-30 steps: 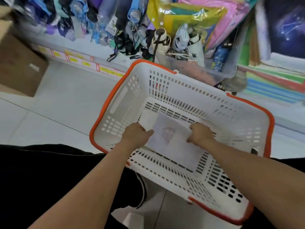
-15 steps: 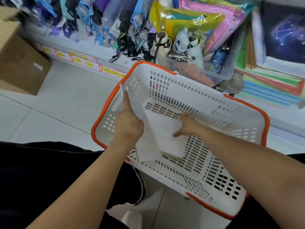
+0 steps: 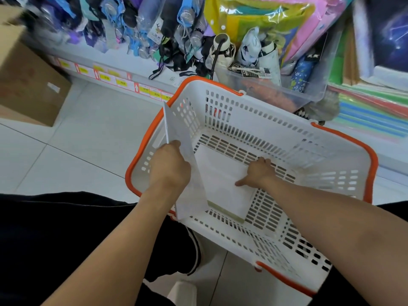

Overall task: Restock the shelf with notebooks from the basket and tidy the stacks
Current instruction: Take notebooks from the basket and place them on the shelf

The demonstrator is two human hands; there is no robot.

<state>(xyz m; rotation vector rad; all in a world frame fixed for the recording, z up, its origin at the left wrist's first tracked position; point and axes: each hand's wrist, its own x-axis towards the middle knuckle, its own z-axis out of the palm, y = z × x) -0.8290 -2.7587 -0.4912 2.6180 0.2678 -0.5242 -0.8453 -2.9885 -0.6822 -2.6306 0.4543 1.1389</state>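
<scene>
Pale tiled floor [image 3: 92,133] beneath a white shelf edge [image 3: 114,69].

Left hand [image 3: 170,166] grips a white notebook [image 3: 187,164] tilted on edge against the left wall of the basket [image 3: 276,138]. Right hand [image 3: 258,173] rests on a second notebook [image 3: 223,186] lying flat on the basket floor. Shelf [image 3: 123,60] and box [image 3: 28,82] stand behind.

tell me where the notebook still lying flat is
In the head view it lies on the basket floor under the right hand, beside the upright notebook.
</scene>
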